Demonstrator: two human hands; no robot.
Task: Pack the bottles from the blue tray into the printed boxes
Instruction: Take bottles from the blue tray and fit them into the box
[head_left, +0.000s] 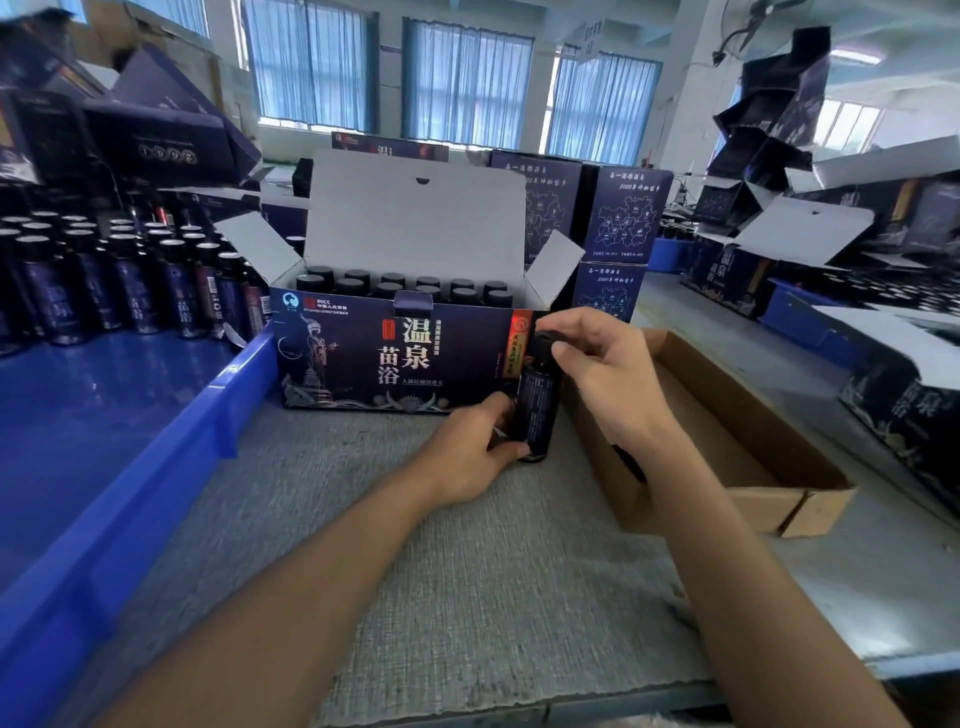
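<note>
Left hand (467, 452) grips the base and right hand (602, 369) pinches the cap of a dark bottle (540, 400) upright on the surface (415, 545) before the nearly full printed box (395, 353); many bottles (130, 280) wait in the blue tray (156, 467).

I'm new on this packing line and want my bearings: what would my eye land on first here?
The open printed box stands mid-table, lid up, showing rows of black caps. At its right front corner, the left hand and right hand hold one dark bottle roughly upright. To the left, more bottles crowd the far end of the blue tray.
</note>
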